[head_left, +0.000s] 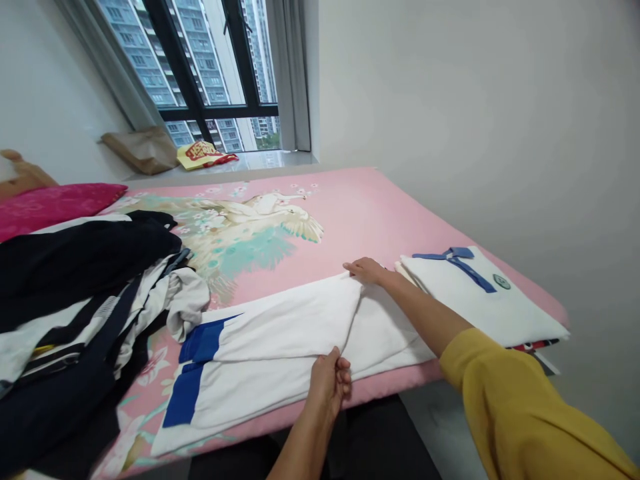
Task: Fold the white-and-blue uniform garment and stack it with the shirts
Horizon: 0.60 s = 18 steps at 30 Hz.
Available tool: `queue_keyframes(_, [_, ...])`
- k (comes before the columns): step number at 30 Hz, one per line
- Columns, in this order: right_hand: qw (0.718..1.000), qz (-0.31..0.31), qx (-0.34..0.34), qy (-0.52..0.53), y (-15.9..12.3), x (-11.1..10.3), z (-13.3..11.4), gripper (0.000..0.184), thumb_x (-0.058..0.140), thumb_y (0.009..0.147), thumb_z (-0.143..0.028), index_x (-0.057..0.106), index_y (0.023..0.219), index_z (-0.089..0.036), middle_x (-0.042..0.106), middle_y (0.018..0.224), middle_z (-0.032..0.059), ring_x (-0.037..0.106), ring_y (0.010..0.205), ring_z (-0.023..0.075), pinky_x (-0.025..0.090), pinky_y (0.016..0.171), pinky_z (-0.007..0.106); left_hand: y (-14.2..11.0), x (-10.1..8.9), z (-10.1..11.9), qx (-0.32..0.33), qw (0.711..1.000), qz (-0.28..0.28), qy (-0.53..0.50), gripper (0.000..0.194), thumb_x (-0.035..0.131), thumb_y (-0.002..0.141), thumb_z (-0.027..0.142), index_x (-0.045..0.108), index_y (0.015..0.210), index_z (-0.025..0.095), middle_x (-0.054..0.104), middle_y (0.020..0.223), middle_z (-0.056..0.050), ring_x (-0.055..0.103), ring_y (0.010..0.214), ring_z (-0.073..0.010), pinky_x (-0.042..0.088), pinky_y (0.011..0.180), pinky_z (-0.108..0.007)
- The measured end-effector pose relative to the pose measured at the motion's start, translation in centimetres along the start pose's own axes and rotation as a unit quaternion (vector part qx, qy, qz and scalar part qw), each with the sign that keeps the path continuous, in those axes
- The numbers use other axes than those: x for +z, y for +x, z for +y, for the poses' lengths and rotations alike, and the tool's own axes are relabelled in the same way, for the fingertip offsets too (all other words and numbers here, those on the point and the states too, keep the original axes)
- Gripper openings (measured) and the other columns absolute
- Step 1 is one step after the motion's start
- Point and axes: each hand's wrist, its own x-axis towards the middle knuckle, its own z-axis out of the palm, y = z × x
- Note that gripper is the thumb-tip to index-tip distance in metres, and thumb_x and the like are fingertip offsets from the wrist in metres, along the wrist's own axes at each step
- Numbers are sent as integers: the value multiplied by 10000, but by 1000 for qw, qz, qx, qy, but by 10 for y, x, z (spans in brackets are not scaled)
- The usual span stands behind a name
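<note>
A white shirt (280, 333) with blue bands at its left end lies partly folded across the near side of the bed. My left hand (331, 379) is closed on the near edge of its folded layer, thumb on top and fingers curled. At the far edge of the shirt, my right hand (367, 271) grips the cloth, its fingertips partly hidden. Beside my right forearm rests a folded white polo shirt (453, 293) with a blue collar and a round green badge, on top of other folded cloth.
A heap of dark and white clothes (85, 287) covers the bed's left side, by a magenta pillow (65, 202). The pink bedsheet (350, 207) has a bird print. A brown paper bag (143, 148) and a yellow packet (199, 155) sit on the windowsill. A wall (475, 113) borders the right.
</note>
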Motion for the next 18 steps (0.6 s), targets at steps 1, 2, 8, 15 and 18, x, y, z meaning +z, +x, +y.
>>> queue_keyframes(1, [1000,-11,6,2,0,-2,3,623,234,904,-624,691,792,-215,688,899,57,601,764,165,381,637,238,-3,-1,-3,12,1000,3,2,337,471,869,380,479,623,151,452,408,26,360,289,-64,228,322,-179])
queue_keyframes(2, [1000,-21,9,1,-1,-3,5,621,242,900,-629,697,788,-220,692,921,57,608,779,172,396,658,244,-7,-2,-6,33,999,3,6,301,491,854,385,481,660,155,493,457,21,380,307,-65,231,321,-177])
queue_keyframes(8, [1000,4,6,-24,-16,16,21,496,289,906,-547,663,903,-220,669,1046,91,587,954,254,410,812,348,-42,-51,-7,218,959,10,180,300,564,795,400,596,994,178,590,628,-1,489,466,-102,350,412,-208])
queue_keyframes(15, [998,57,-6,-6,-11,38,43,447,290,891,-529,636,925,-248,680,974,62,603,891,228,412,743,316,-51,-196,112,403,662,348,527,300,448,848,302,619,1055,169,623,1119,-108,522,1102,-243,358,988,-370])
queue_keyframes(18, [997,61,13,-39,-13,42,41,434,305,876,-533,634,914,-254,682,929,61,603,846,233,399,697,320,-39,-229,151,287,656,385,583,356,487,822,379,606,1078,162,633,1118,-136,550,1082,-291,378,935,-414])
